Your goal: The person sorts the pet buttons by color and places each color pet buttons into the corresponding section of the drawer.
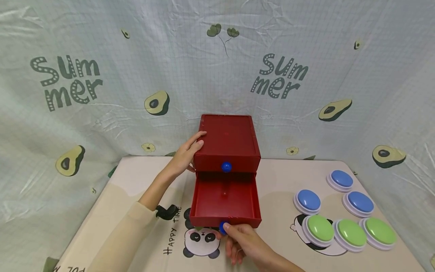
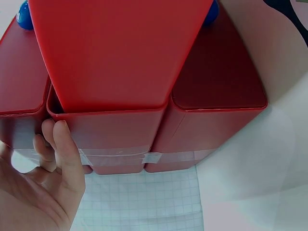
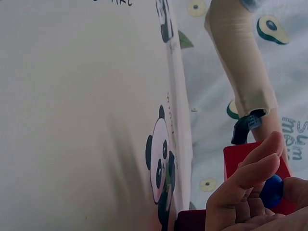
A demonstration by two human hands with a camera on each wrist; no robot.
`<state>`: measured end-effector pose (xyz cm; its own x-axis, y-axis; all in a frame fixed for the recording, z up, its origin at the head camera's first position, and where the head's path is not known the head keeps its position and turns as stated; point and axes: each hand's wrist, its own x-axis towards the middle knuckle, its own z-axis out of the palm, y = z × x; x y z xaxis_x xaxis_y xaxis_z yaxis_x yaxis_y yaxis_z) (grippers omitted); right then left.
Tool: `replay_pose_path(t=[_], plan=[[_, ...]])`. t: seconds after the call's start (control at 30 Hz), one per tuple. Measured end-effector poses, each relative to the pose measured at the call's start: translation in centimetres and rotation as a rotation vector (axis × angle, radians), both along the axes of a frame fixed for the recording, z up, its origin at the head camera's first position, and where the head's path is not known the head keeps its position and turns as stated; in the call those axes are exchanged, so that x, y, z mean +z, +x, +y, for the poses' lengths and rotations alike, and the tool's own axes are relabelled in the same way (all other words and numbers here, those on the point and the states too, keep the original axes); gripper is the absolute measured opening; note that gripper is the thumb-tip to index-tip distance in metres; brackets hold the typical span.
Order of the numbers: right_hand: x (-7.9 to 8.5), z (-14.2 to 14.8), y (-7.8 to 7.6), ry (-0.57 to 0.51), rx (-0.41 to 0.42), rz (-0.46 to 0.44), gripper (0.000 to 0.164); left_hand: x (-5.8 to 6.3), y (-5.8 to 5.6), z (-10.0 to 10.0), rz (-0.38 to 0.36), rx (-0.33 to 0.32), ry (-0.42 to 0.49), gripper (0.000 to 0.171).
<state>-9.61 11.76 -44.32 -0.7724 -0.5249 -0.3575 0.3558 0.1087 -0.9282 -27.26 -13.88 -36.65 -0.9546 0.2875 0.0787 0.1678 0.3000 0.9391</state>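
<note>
A red drawer cabinet stands upright against the back cloth, its top drawer closed. Below that, a red drawer is pulled well out, and no objects show inside. At its front, my right hand pinches the round blue knob between thumb and fingers. My left hand rests on the cabinet's left side, with fingertips over the top edge. In the left wrist view, the fingers of this hand are fairly straight against the red wall; the extended drawer juts out between two closed units.
Blue push buttons and green push buttons stand at the right of the table. Clear tape runs around the cabinet units. A patterned cloth hangs behind. A black strap is at the left wrist.
</note>
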Motion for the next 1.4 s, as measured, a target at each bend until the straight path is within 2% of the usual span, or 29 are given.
replay_pose_path(t=[0.33,0.57,0.7,0.83,1.03,1.17,1.27,1.4], plan=[[0.1,0.3,-0.2,0.000,0.022,0.010,0.053,0.2,0.0,0.1,0.008,0.002,-0.010,0.053],[0.0,0.4,0.0,0.000,0.016,0.010,0.057,0.2,0.0,0.1,0.014,0.005,-0.020,0.053],[-0.2,0.7,-0.1,0.009,0.035,0.012,0.058,0.1,-0.1,0.1,0.012,0.006,-0.018,0.054],[-0.9,1.5,-0.4,0.069,0.084,0.060,0.051,0.1,0.0,0.1,0.009,0.006,-0.013,0.053],[-1.9,4.5,-0.8,0.156,0.128,0.126,0.030,-0.1,0.0,0.0,0.000,0.006,-0.004,0.053],[-2.2,7.3,-1.6,0.199,0.124,0.135,0.027,-0.1,0.0,-0.1,0.003,0.008,-0.008,0.053],[-2.0,9.8,-2.2,0.220,0.120,0.171,0.026,-0.1,0.1,0.0,0.006,0.008,-0.011,0.053],[-0.5,12.7,-3.4,0.256,0.079,0.203,0.028,-0.1,0.1,0.1,0.008,0.007,-0.012,0.053]])
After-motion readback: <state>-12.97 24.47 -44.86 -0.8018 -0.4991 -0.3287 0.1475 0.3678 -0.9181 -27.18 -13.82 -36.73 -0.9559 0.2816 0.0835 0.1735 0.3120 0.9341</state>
